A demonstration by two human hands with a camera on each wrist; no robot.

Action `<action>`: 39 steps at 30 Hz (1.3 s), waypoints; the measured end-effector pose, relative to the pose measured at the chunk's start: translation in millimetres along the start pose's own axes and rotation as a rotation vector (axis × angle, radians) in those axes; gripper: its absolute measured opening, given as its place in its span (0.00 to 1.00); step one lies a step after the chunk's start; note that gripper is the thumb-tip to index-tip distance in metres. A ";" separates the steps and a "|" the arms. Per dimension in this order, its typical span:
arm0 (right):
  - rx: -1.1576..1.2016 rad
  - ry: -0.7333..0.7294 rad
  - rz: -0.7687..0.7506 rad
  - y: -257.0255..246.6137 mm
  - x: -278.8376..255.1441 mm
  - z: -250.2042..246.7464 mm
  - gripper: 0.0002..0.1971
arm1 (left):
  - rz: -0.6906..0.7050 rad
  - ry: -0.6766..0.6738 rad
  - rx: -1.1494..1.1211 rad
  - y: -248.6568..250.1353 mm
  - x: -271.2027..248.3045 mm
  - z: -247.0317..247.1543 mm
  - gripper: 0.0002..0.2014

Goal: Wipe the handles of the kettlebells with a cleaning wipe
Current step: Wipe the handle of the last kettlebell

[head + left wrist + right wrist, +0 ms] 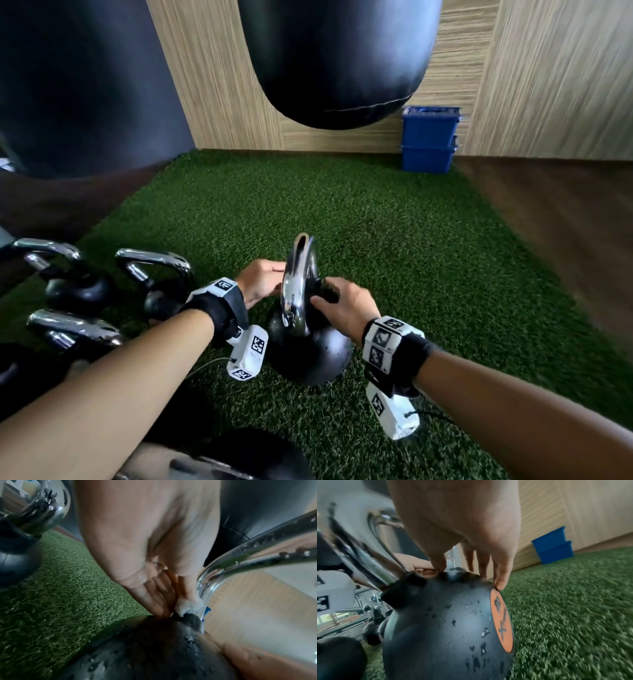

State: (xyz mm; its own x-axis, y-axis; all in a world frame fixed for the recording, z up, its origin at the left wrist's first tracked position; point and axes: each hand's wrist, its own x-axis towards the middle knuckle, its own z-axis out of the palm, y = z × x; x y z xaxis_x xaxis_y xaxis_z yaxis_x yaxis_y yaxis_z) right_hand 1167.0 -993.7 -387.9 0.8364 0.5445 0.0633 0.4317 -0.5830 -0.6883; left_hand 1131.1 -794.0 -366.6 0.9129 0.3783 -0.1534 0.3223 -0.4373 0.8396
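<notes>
A black kettlebell (318,356) with a chrome handle (298,274) stands on the green turf in front of me; its ball (436,622) is beaded with droplets and carries an orange label. My left hand (262,281) is at the far side of the handle. In the left wrist view its fingertips pinch a small white cleaning wipe (187,605) against the lower bend of the handle (257,550). My right hand (346,305) holds the kettlebell at the black neck under the handle. Its thumb and fingers (500,582) straddle the chrome post, tips on the ball's top.
Three more chrome-handled kettlebells (154,270) (68,274) (72,329) stand close at the left. A black punching bag (335,61) hangs above the turf ahead. Two stacked blue bins (428,140) sit against the wooden wall. Brown floor borders the turf (411,240) on the right.
</notes>
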 end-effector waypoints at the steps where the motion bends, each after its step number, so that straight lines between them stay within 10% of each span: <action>1: -0.023 -0.081 0.039 2.1 3.1 6.1 0.17 | 0.014 0.010 -0.013 -0.5 -2.4 0.8 0.10; 6: -0.006 -0.156 0.047 14.4 0.8 21.9 0.34 | 0.064 0.001 0.193 25.9 -2.3 -2.9 0.19; 15: 0.013 -0.177 0.085 18.5 2.6 27.7 0.35 | 0.125 0.055 0.311 32.9 13.2 -8.9 0.27; 19: 0.025 -0.201 0.105 14.7 2.7 28.1 0.34 | 0.251 0.077 0.123 41.3 19.1 -21.8 0.06; 30: -0.107 -0.211 -0.014 22.9 0.5 32.6 0.29 | 0.233 -0.106 -0.368 27.5 6.0 -42.9 0.22; 39: -0.106 -0.188 -0.005 31.0 5.0 37.8 0.30 | 0.118 -0.285 -0.418 30.5 -15.6 -59.7 0.12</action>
State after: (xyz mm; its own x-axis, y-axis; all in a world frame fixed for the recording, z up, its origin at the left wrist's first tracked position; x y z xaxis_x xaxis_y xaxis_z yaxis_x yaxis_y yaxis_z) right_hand 1171.8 -986.2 -436.2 0.7609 0.6444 -0.0760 0.4772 -0.6350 -0.6075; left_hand 1111.8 -764.6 -307.5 0.9877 0.0837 -0.1318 0.1384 -0.0787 0.9872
